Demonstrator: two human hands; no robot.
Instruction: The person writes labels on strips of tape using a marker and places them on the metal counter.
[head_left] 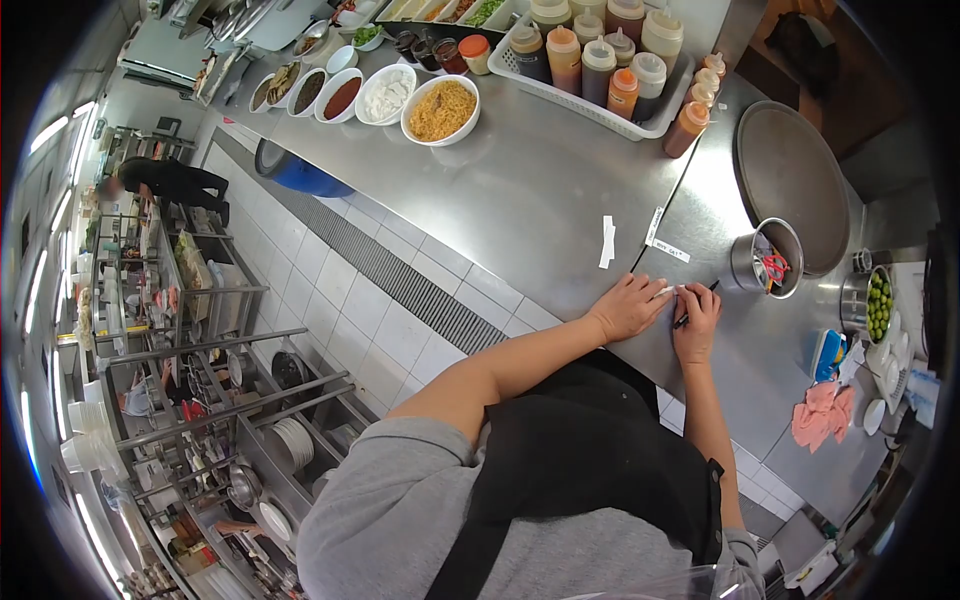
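Note:
My right hand (pixel 697 312) is closed around a black pen (pixel 682 321), close to a small white strip of tape (pixel 673 291) on the steel counter. My left hand (pixel 632 308) rests on the counter at the strip's left end, fingertips and thumb against it. Just beyond my hands, two labels with handwriting, one of them a white label (pixel 670 251), are stuck near the counter seam. Blank white strips (pixel 607 243) lie to their left. Any writing on the strip between my hands is too small to make out.
A metal pot (pixel 752 262) with scissors stands right of my hands, beside a large round tray (pixel 790 180). Squeeze bottles fill a white basket (pixel 575 98) at the back. Bowls of ingredients, including a noodle-like yellow one (pixel 441 110), line the far left; a pink cloth (pixel 822 414) lies right.

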